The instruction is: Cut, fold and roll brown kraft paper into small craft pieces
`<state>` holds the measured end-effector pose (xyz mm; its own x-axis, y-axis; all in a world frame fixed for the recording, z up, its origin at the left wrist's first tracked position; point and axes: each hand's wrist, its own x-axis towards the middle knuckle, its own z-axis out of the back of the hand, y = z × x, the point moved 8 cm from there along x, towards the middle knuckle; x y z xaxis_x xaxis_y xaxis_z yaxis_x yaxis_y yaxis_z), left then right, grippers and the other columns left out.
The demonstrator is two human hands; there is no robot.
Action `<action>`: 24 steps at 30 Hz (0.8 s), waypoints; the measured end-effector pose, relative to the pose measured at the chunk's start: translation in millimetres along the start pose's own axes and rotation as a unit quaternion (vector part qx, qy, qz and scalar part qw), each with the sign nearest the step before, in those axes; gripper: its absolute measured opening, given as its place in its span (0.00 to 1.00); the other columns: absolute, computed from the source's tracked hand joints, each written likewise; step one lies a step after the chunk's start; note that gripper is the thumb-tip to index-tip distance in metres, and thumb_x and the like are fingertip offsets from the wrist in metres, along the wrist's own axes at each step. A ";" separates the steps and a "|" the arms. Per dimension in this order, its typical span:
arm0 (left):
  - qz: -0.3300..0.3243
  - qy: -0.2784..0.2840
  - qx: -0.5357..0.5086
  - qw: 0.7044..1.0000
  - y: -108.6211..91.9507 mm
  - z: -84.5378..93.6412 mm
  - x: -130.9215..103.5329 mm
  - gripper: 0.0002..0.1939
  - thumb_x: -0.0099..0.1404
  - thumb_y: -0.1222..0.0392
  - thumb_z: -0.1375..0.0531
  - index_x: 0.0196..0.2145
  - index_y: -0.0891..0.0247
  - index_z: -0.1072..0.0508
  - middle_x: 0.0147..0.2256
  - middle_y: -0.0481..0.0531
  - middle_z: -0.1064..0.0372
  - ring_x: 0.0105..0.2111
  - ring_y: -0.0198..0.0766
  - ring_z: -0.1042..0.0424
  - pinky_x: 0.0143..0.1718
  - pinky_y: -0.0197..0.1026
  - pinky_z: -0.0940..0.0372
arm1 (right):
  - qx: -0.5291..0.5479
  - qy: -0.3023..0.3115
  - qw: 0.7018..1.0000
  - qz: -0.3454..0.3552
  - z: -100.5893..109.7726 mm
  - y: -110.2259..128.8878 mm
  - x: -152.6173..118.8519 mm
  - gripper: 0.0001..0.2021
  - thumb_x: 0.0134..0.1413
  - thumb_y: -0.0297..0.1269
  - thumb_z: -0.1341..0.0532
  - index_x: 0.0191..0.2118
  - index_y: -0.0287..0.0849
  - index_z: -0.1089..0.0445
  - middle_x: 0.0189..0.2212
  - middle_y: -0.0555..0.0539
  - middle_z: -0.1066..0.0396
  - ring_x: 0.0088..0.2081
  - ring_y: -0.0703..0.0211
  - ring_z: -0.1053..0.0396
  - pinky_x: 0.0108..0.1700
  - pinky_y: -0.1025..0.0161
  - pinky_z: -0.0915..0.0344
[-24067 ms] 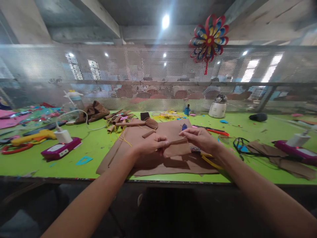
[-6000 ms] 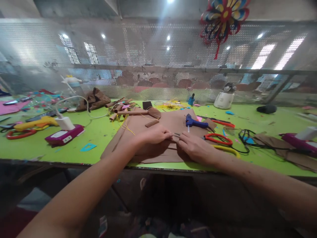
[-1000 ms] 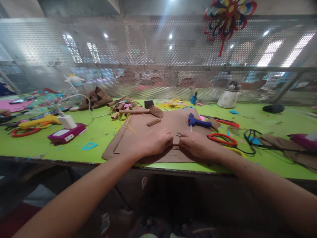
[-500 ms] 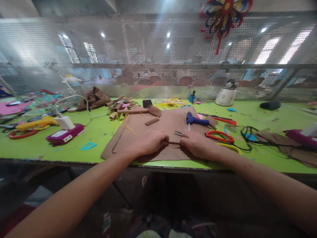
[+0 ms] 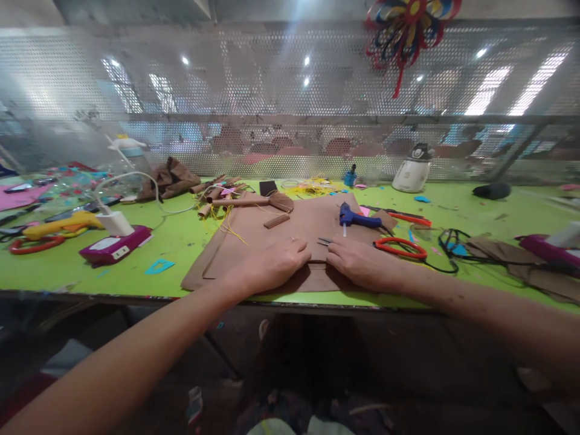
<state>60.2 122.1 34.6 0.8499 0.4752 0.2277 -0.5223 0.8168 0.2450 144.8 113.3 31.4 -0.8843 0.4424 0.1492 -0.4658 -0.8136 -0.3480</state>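
Observation:
Large brown kraft paper sheets (image 5: pixel 240 241) lie stacked near the table's front edge. Over them, my left hand (image 5: pixel 283 261) and my right hand (image 5: pixel 356 261) face each other with fingers curled and closed. Both pinch a narrow folded strip of brown paper (image 5: pixel 318 264), of which a short stretch shows between them; the fingers hide its ends. Just behind my right hand lie scissors with orange handles (image 5: pixel 401 248), blades pointing left. A blue glue gun (image 5: pixel 362 219) rests farther back on the paper. A small pleated paper piece (image 5: pixel 277 222) lies beyond my left hand.
Rolled paper tubes (image 5: pixel 240 202) and yellow strings lie behind the sheets. At left are a purple power strip (image 5: pixel 116 246) with a white plug and a yellow glue gun (image 5: pixel 66 225). A white bottle (image 5: pixel 411 172) stands at the back right; black cable (image 5: pixel 453 248) coils at right.
Both hands stay at the paper strip; the left fingers have rolled slightly forward and flattened over it. The whole view has shifted a little.

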 end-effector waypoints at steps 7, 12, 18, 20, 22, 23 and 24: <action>-0.012 0.019 0.024 0.999 -5.9 5.9 0.7 0.09 0.65 0.70 0.52 0.32 0.67 0.33 0.33 0.55 0.36 0.31 0.38 0.39 0.36 0.39 0.42 | -0.033 0.001 0.999 0.024 0.7 5.3 0.2 0.09 0.59 0.26 0.50 0.34 0.33 0.33 0.29 0.41 0.34 0.32 0.56 0.39 0.35 0.60 0.45; -0.037 0.040 0.061 0.997 -12.2 4.0 3.3 0.09 0.64 0.71 0.51 0.33 0.69 0.32 0.33 0.57 0.34 0.32 0.40 0.37 0.36 0.40 0.41 | -0.088 0.004 0.994 0.059 -2.1 13.7 5.0 0.11 0.60 0.29 0.51 0.35 0.32 0.32 0.27 0.40 0.33 0.31 0.53 0.39 0.33 0.58 0.46; -0.025 0.029 0.039 0.999 -11.9 5.4 0.5 0.12 0.63 0.71 0.52 0.30 0.69 0.30 0.33 0.58 0.34 0.32 0.40 0.36 0.36 0.41 0.41 | -0.087 -0.010 0.995 0.049 -1.8 16.5 6.3 0.11 0.60 0.29 0.50 0.33 0.32 0.31 0.26 0.40 0.33 0.31 0.54 0.39 0.34 0.58 0.45; 0.005 0.028 -0.019 0.999 -1.4 5.8 4.2 0.13 0.64 0.67 0.52 0.28 0.68 0.29 0.30 0.57 0.33 0.30 0.38 0.36 0.34 0.40 0.41 | -0.088 -0.011 0.995 0.043 -1.0 16.0 4.8 0.11 0.60 0.29 0.50 0.34 0.32 0.31 0.27 0.40 0.33 0.32 0.53 0.39 0.35 0.57 0.45; 0.046 0.035 -0.094 0.994 14.0 3.2 11.4 0.17 0.65 0.61 0.53 0.26 0.67 0.29 0.28 0.55 0.33 0.26 0.36 0.37 0.31 0.38 0.42 | -0.097 -0.012 0.995 0.031 -0.3 14.3 2.2 0.09 0.58 0.27 0.49 0.34 0.32 0.32 0.29 0.40 0.33 0.33 0.53 0.38 0.36 0.57 0.44; 0.061 0.042 -0.135 0.988 20.9 0.6 16.1 0.19 0.66 0.58 0.54 0.26 0.67 0.29 0.27 0.54 0.32 0.25 0.35 0.38 0.30 0.38 0.43 | -0.102 -0.013 0.994 0.023 0.2 13.1 0.7 0.09 0.58 0.25 0.49 0.35 0.32 0.32 0.29 0.40 0.33 0.34 0.53 0.39 0.37 0.57 0.44; 0.093 0.037 -0.171 0.980 30.5 -1.3 20.5 0.21 0.66 0.56 0.55 0.25 0.67 0.29 0.25 0.53 0.33 0.24 0.35 0.39 0.28 0.37 0.44 | -0.106 -0.018 0.994 0.015 0.9 11.8 -1.0 0.09 0.57 0.25 0.49 0.35 0.33 0.32 0.30 0.40 0.34 0.34 0.53 0.39 0.37 0.57 0.44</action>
<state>61.7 157.2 45.5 0.7511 0.6389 0.1662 -0.6260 0.7692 -0.1281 140.2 102.9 28.0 -0.8996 0.4032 0.1677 -0.4260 -0.7260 -0.5399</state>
